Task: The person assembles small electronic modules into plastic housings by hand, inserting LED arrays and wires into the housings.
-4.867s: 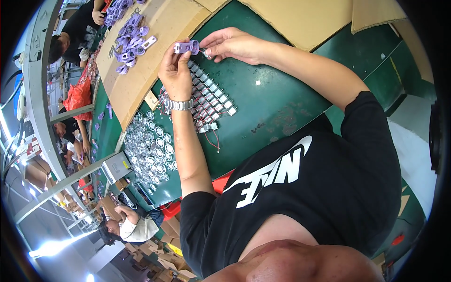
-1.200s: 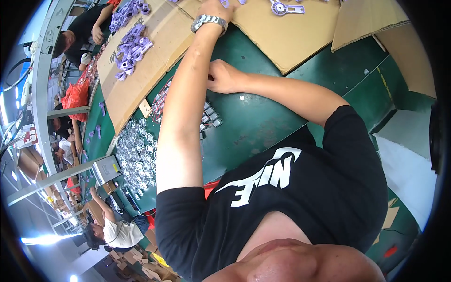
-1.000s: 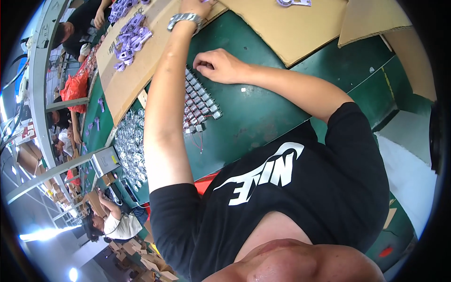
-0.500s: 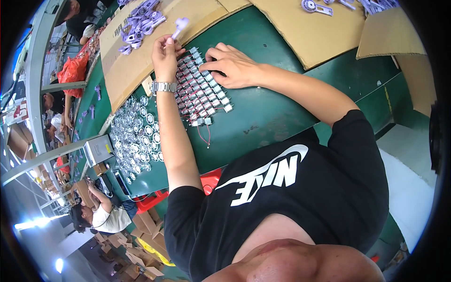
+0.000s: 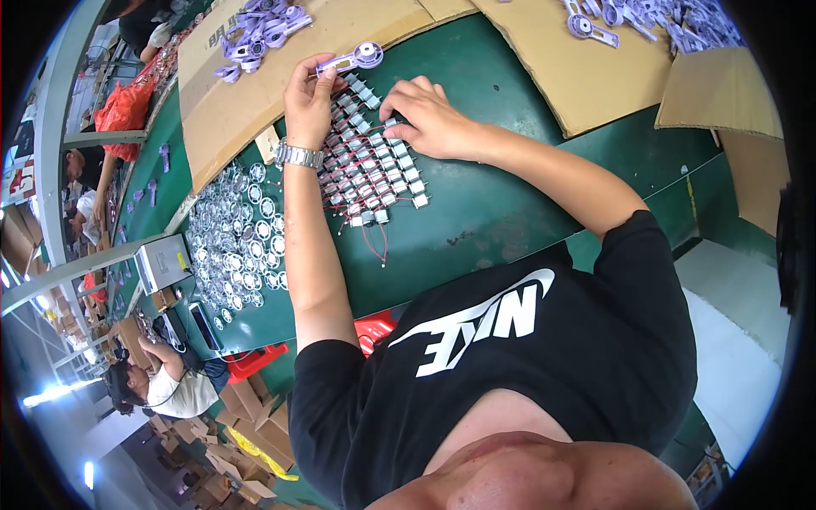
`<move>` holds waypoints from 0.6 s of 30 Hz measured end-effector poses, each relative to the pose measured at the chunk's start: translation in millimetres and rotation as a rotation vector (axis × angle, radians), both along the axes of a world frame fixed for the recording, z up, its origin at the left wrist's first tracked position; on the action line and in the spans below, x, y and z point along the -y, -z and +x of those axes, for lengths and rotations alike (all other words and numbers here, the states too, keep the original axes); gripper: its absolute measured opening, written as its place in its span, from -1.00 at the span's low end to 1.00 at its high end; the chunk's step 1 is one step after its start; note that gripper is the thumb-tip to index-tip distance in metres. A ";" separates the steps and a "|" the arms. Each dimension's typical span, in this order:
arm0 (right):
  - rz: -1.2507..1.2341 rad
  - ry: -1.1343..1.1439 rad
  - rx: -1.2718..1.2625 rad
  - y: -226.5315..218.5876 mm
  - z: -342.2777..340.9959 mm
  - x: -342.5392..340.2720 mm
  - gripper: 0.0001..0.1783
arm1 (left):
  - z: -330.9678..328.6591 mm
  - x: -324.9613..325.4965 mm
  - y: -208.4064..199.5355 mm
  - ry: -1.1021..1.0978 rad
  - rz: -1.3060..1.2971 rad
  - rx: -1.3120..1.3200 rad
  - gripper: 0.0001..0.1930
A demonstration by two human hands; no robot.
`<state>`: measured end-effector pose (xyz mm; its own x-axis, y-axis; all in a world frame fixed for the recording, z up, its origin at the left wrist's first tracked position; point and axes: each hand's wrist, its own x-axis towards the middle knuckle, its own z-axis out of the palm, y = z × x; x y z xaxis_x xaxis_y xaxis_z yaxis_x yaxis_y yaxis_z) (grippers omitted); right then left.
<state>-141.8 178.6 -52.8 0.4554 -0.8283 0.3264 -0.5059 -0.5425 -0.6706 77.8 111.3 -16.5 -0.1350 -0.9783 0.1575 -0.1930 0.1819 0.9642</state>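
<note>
1. Since the earlier frame, the left hand (image 5: 310, 100) has come back from the far cardboard to the far left side of the motor array (image 5: 364, 166), which serves as landmark below.
2. Left hand: thumb and fingers grasp a purple part (image 5: 354, 60) by its narrow shank; the ring end, free of the hand, points right, just beyond the array's far end. A metal wristwatch (image 5: 299, 156) circles the wrist.
3. Right hand (image 5: 433, 123): fingers bent, tips at the array's right edge; whether they grip a motor cannot be told.
4. Motor array: small silver motors in slanting rows on the green counter (image 5: 493, 200), red leads among them and trailing from the near end.
5. Left of the array: many clear discs (image 5: 252, 262), spread closely together; farther left, a pale box (image 5: 163, 265).
6. Beyond the array, to its left: a cardboard sheet (image 5: 225, 119) bearing a purple pile (image 5: 259, 34). To its right: a second cardboard sheet (image 5: 586, 81), with a purple heap (image 5: 705, 30) toward its far side.
</note>
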 end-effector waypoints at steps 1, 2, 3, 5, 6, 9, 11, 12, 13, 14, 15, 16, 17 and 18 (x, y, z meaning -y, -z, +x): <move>0.003 0.002 0.002 -0.1 -2.2 -0.3 -0.74 | 0.2 0.1 1.0 0.002 0.003 0.002 -0.75; 0.050 -0.042 0.051 -1.4 -5.1 -0.7 -0.73 | 0.3 -0.3 1.8 -0.005 -0.001 0.024 -0.75; 0.096 -0.085 0.101 -2.6 -7.2 -1.2 -0.73 | 0.3 -0.6 2.3 -0.012 -0.006 0.047 -0.75; 0.079 -0.069 0.301 -4.2 -7.6 -3.5 -0.75 | 2.2 -0.6 5.1 -0.007 -0.021 0.068 -0.75; -0.014 -0.076 0.326 -2.8 -9.5 -0.4 -0.78 | 2.6 -0.8 6.6 -0.006 -0.037 0.086 -0.75; 0.030 -0.068 0.307 -7.3 -23.1 7.6 -0.79 | -3.2 -4.9 4.1 -0.002 -0.109 0.184 -0.78; 0.419 -0.042 0.499 -20.0 -27.0 9.3 -0.80 | -6.6 -6.6 3.6 -0.003 -0.185 0.259 -0.80; 0.457 -0.046 0.559 -19.3 -28.2 10.0 -0.79 | -7.1 -8.3 3.4 -0.001 -0.183 0.260 -0.80; 0.457 -0.044 0.561 -20.3 -29.0 10.3 -0.79 | -9.5 -10.7 -0.5 -0.011 -0.188 0.292 -0.78; 0.309 0.000 0.533 -21.3 -29.4 10.6 -0.79 | -11.0 -11.9 -2.5 -0.021 -0.193 0.323 -0.75; 0.162 0.043 0.503 -21.5 -29.6 10.8 -0.79 | -8.9 -10.3 0.9 -0.019 -0.192 0.324 -0.75; 0.160 0.044 0.504 -20.9 -30.2 12.7 -0.79 | -6.9 -8.6 2.2 -0.025 -0.159 0.274 -0.71; 0.005 0.054 0.456 -19.3 -30.9 15.9 -0.77 | -4.7 -7.2 3.5 -0.032 -0.125 0.223 -0.67; -0.150 0.064 0.406 -18.6 -31.3 17.3 -0.73 | -2.2 -6.5 4.9 -0.050 -0.086 0.201 -0.60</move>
